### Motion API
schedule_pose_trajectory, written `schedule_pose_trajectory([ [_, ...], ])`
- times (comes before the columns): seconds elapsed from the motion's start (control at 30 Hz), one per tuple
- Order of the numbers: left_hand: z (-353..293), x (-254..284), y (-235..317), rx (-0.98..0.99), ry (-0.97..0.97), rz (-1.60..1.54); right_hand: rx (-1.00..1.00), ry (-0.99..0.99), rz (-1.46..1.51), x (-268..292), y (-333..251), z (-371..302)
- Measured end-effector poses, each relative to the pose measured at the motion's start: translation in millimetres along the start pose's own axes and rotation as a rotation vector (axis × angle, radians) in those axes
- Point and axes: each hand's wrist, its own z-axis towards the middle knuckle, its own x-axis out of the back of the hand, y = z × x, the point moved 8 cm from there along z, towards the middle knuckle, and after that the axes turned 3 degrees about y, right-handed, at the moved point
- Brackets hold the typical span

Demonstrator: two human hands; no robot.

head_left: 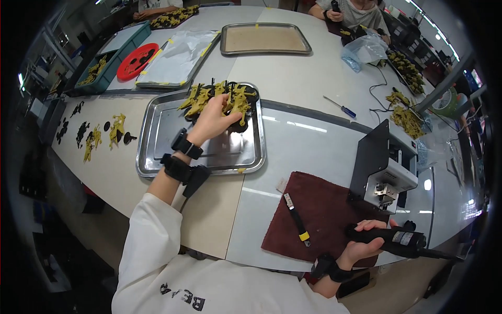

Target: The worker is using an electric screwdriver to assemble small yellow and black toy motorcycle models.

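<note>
The left hand's grip (218,116) is partly spread over the yellow parts (243,99), thumb apart from the bent fingers; I cannot tell whether it has hold of one. The right hand's grip (368,239) is closed around a black handheld tool (392,238), whose body runs roughly sideways, sloping slightly down to the right.

The yellow parts lie directly under and just beyond the left fingers, heaped at the far right end of a silver tray (167,136). The left hand is much the nearer; the right is well apart, beside a boxy black machine (371,172) and over a dark red cloth (277,235). A box knife (297,220) lies on that cloth, on the bench (206,225).

The left hand covers some of the heap, and the parts overlap so much that single long axes are hard to make out. The right fingers hide some of the tool.
</note>
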Motion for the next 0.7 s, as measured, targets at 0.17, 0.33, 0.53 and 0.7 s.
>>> schedule_pose_trajectory([
  [0.17, 3.1, -35.9, 28.4, 0.036, 0.061, 0.064, 0.036, 0.015, -0.014, 7.2, -0.7, -4.3],
  [0.33, -26.8, -29.5, 84.5, 0.012, -0.113, -0.416, 0.025, -0.001, -0.068, 10.3, 1.5, -2.3],
  [0.53, -128.9, -68.0, 203.0, -0.199, -0.743, -0.699, -0.006, 0.015, -0.012, 10.1, -4.8, 9.1],
  [0.7, -163.0, -97.6, 217.4, -0.264, -0.693, -0.587, -0.055, 0.054, 0.103, 15.6, 15.9, 8.2],
])
